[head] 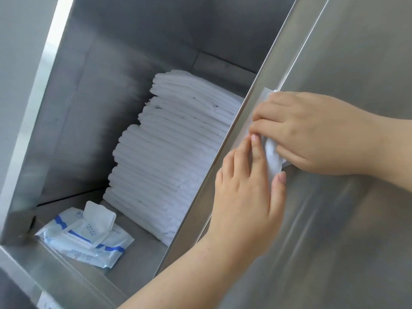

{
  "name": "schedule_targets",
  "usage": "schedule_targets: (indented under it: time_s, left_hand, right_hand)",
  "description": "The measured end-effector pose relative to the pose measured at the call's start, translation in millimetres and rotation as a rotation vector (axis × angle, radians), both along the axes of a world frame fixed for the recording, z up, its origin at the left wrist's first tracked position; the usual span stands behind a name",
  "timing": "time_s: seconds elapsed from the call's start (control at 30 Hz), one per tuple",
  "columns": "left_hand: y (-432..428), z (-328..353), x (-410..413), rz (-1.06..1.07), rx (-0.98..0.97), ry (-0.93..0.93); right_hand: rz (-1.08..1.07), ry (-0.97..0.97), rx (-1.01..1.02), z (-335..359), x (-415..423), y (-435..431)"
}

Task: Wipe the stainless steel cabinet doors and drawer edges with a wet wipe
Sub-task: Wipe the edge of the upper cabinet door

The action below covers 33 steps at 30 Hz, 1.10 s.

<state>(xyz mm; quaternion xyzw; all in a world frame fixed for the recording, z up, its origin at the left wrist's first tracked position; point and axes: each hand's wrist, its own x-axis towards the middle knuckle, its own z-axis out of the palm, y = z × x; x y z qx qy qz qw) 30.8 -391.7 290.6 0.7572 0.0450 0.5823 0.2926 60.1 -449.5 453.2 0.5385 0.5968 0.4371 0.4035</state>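
We press the wet wipe on the cabinet door edge: right hand curled pinching it, left hand fingers pinching its lower end.

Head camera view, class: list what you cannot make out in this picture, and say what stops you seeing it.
- Wet wipe: mostly covered by the right hand and left hand; its full size is hidden.
- Wipe packet: print too small and blurred to read.
- Stack of folded white cloths: its right side is hidden behind the steel door.
- Label at the bottom left corner: cut off by the frame edge.
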Motion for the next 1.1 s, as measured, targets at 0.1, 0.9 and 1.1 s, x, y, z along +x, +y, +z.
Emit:
schedule_targets:
  time_s: [0.1,0.9,1.1]
  left_hand:
    - [-4.1,-33.3,-5.6,0.014,-0.017,0.045]
    - [-25.0,-309.7,-33.6,-0.129,-0.357,0.285]
    - [-26.0,-348.0,-36.7,-0.192,-0.435,0.310]
  right_hand:
    - [-0.003,0.001,-0.032,-35.9,3.5,-1.5]
    - [-0.201,0.145,-0.496,-318.1,9.5,8.2]
    - [-0.234,0.206,-0.587,-354.4,5.3,21.6]
